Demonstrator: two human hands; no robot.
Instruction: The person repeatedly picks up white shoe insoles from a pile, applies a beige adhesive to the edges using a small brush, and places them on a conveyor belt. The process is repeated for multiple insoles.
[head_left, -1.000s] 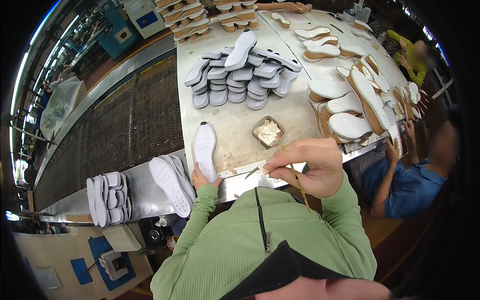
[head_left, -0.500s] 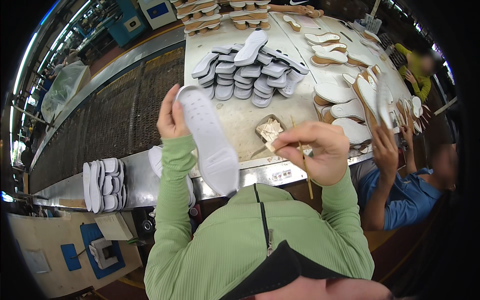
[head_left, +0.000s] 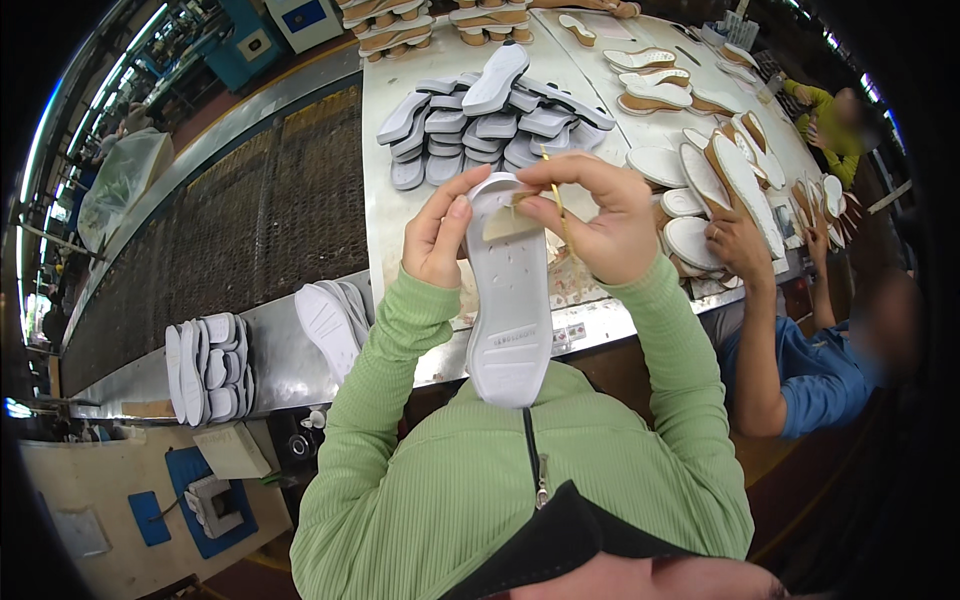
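A white shoe sole [head_left: 510, 310] stands tilted in front of my chest, its patterned face turned to me. My left hand [head_left: 438, 235] is closed on its upper left edge. Closed at the sole's upper right edge, my right hand [head_left: 605, 215] carries a thin yellow stick [head_left: 559, 203] between its fingers. A flat cream piece [head_left: 508, 224] lies across the upper part of the sole, beside my right thumb and fingertips. Whether those fingertips still pinch the piece is hard to make out. Behind the sole, a heap of white soles [head_left: 480, 125] rests on the table.
White table [head_left: 590, 85] ahead; dark mesh conveyor [head_left: 230, 220] to its left. Sole stacks stand on the metal ledge [head_left: 275, 350]. At right, a co-worker in a blue shirt [head_left: 800, 375] handles tan-and-white soles [head_left: 745, 195]. Another person in yellow-green [head_left: 835, 130] stands farther off.
The sole has moved right and turned more upright in my left hand. My right hand has come left and up to it with the cream piece. The small tray of pieces is now hidden.
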